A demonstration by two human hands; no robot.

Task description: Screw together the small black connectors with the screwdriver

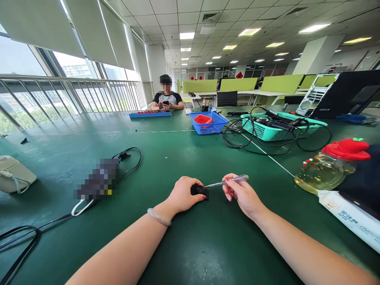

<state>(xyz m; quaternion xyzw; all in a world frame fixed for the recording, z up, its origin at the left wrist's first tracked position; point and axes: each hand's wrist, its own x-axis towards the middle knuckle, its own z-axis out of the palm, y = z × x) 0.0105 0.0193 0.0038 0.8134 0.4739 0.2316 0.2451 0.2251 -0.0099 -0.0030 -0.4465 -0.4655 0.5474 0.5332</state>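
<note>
My left hand (185,194) is closed round a small black part (199,190) on the green table, its thumb and fingers along the part's sides. What exactly the part is, I cannot make out. A screwdriver (237,179) with a clear handle and a yellowish end is pinched in my right hand (240,194). Its thin metal shaft points left, and the tip reaches the top edge of the black part. Whether the tip sits in a screw is too small to see.
A blue basket (216,127) holds a red tray. Black cables spill from a teal basket (268,135). At right are a red-lidded bottle (326,170) and a white packet (350,219). A blurred dark device with cords lies left. A person (168,99) sits across the table (166,158).
</note>
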